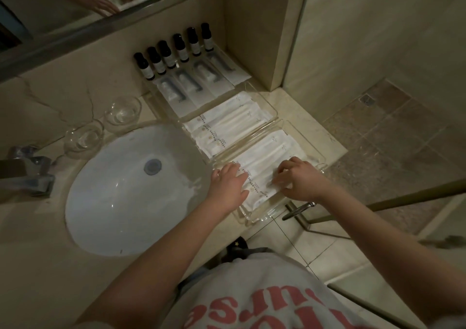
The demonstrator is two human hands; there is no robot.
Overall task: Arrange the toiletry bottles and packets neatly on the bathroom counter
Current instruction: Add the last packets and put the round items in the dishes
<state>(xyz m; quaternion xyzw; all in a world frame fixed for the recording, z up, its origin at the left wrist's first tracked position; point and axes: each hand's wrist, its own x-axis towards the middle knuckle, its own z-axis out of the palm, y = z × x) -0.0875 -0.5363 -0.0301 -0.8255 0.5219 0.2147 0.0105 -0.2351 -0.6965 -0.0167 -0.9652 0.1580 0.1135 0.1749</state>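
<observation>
Several small dark toiletry bottles (pixel 174 51) stand in a row against the back wall. In front of them lie clear-windowed packets (pixel 191 86), then white packets (pixel 227 129) in a clear tray (pixel 271 109). A nearer clear tray (pixel 262 219) holds more white packets (pixel 267 157). My left hand (pixel 228 186) lies flat on the left ends of these near packets, fingers together. My right hand (pixel 300 179) rests on their right side with fingers curled, fingertips pressing one packet. Whether it pinches a packet is unclear.
A white oval sink (pixel 121 197) fills the counter's left half, with a faucet (pixel 27 174) at the far left. Two upturned clear glasses (pixel 123 110) (pixel 84 137) stand behind the sink. A mirror (pixel 75 3) runs along the wall. The tiled floor (pixel 390 137) lies to the right.
</observation>
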